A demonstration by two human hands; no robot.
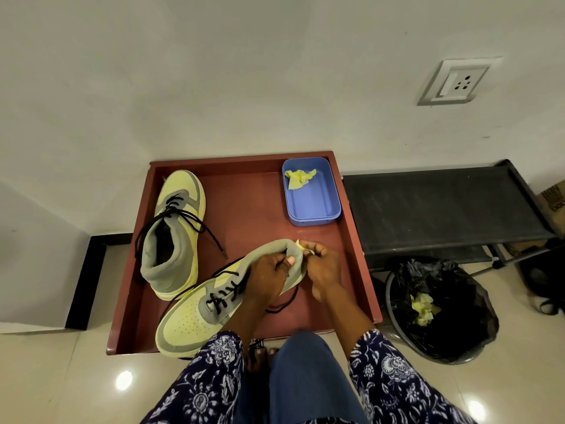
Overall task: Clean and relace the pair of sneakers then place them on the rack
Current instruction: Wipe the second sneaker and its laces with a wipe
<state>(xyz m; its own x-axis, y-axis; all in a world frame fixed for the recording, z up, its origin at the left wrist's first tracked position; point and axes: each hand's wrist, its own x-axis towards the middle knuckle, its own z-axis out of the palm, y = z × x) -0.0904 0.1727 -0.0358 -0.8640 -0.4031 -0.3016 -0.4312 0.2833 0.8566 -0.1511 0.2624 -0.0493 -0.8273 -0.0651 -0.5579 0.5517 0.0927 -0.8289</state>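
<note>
left hand gripping the near sneaker at its collar; right hand pinching a yellow wipe just beside; toe pointing down-left.

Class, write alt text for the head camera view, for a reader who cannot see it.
A person's left hand grips the collar of a yellow-and-grey sneaker while the right hand wipes its heel with a small yellow cloth. The sneaker rests on a red tray, beside its mate and a blue tub.
</note>
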